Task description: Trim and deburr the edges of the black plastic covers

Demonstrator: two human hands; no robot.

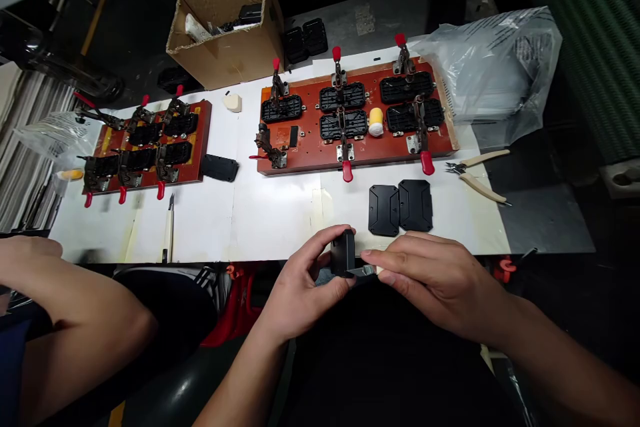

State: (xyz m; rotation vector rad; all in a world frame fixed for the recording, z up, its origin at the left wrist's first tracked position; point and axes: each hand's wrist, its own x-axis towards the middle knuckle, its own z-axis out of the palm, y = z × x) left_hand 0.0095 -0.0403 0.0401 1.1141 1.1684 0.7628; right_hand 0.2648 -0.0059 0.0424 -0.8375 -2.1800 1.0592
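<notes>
My left hand (313,280) grips a black plastic cover (342,253) on edge, thumb below and fingers behind it. In my right hand (430,277) is a utility knife (367,271), held by its pale handle with the blade against the cover's lower edge. Both hands are at the front edge of the table. Just beyond them, two black plastic covers (384,210) lie flat side by side. A red-brown fixture board (305,147) stands behind these, with black parts under red-handled toggle clamps (347,163).
Cream-handled nippers (483,177) lie at right, near a clear plastic bag (500,80). A cardboard box (225,33) stands at the back. At left are a second fixture board (197,140), another knife (169,227) and a co-worker's arm (85,313). A yellow-and-white roll (375,121) sits on the nearer board.
</notes>
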